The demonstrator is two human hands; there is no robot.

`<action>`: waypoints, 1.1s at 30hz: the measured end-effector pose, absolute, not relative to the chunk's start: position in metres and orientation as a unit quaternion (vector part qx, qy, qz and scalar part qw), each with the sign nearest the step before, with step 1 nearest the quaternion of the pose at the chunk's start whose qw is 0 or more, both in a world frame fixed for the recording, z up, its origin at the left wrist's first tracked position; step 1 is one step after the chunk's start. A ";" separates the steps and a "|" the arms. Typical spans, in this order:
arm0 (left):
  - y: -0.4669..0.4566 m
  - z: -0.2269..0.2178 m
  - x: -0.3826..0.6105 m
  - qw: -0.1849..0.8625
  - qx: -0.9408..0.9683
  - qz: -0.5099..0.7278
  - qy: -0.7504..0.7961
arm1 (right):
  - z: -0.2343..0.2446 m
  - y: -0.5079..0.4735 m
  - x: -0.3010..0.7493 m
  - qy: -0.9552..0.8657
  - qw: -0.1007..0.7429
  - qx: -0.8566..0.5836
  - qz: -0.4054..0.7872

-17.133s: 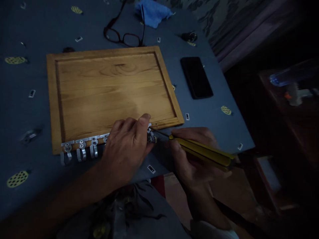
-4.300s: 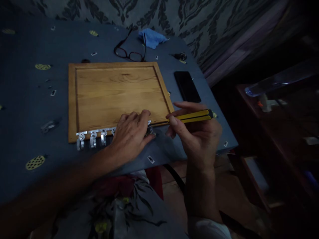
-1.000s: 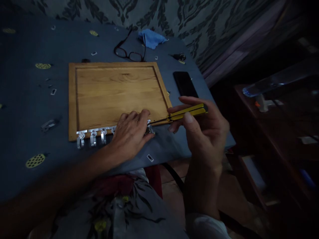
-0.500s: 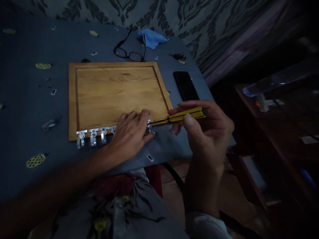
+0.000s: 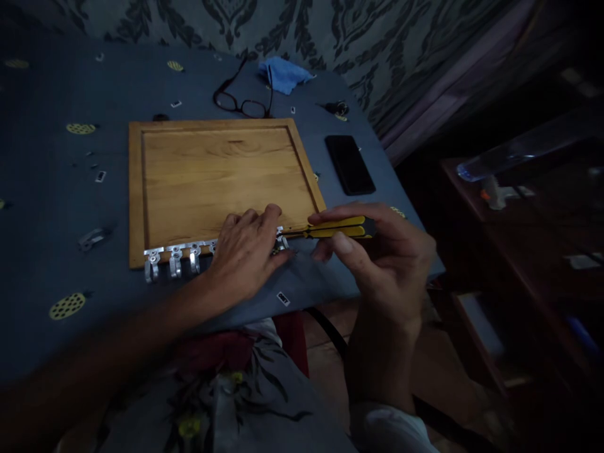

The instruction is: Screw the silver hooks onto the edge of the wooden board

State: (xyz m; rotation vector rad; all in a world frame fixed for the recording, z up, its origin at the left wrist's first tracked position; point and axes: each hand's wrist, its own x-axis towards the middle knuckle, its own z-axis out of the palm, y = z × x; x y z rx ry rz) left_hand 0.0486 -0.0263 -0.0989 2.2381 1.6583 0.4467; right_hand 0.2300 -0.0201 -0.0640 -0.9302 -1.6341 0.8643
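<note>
1. Along the near edge of the wooden board, a shiny metal strip with hooks sticking out past the wood. Three hooks on the left plain to see; the middle of the row hidden under the left hand.
2. Board flat on the blue tablecloth, with a raised rim around it.
3. Left hand laid over the strip, fingers bent down onto the board, thumb low by the hook at the right end. Cannot tell whether pinching the strip or only pressing.
4. In the right hand, a yellow and black screwdriver, handle tucked snugly between thumb and bent fingers.
5. Screwdriver nearly level, thin end pointing left at the strip's right end. Cannot tell whether touching a screw: too small and dark.
6. Right of the board, near but apart, a black phone lying flat.
7. Past the far edge, dark glasses with arms unfolded, and a crumpled blue rag just beside.
8. Left of the board, a blurry loose metal piece.
9. At the back, dark leafy patterns.
</note>
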 end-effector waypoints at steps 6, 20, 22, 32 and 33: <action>-0.027 -0.096 0.049 0.173 0.779 0.155 0.583 | -0.070 -0.017 0.232 -0.681 0.524 -0.370 0.353; -0.026 -0.097 0.048 0.181 0.778 0.160 0.580 | -0.071 -0.013 0.234 -0.679 0.521 -0.362 0.370; -0.026 -0.097 0.048 0.182 0.779 0.157 0.579 | -0.071 -0.013 0.233 -0.678 0.534 -0.363 0.352; -0.026 -0.098 0.046 0.188 0.783 0.159 0.571 | -0.068 -0.013 0.228 -0.662 0.546 -0.383 0.343; -0.026 -0.098 0.046 0.189 0.783 0.158 0.571 | -0.068 -0.014 0.229 -0.668 0.539 -0.382 0.343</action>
